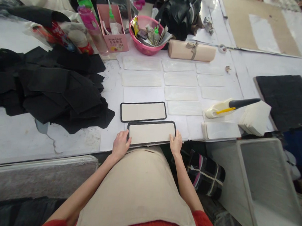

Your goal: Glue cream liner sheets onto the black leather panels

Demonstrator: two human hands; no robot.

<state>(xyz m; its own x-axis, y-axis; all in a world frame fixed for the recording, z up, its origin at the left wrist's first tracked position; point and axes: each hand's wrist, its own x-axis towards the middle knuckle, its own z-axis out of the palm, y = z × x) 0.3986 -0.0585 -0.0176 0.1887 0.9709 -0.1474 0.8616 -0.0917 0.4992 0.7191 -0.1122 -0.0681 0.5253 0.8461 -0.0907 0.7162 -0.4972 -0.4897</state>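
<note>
Both hands are holding a black-edged cream panel lengthwise at the front of the desk
In the head view, the near panel (151,133) is lying flat by the front edge of the desk (76,138), its long axis running left to right across the wearer's body, the right end angling slightly farther away. The panel is sitting between the two hands: the left hand (121,143) is gripping its left end, thumb and fingers closing on the border, and the right hand (176,143) is pinching its right end, fingertips resting over the face. A far panel (143,112) is lying just beyond, almost parallel and shifted a little left, while black pieces (54,85) are heaping up to the left and white strips (180,79) are lying in rows behind
</note>
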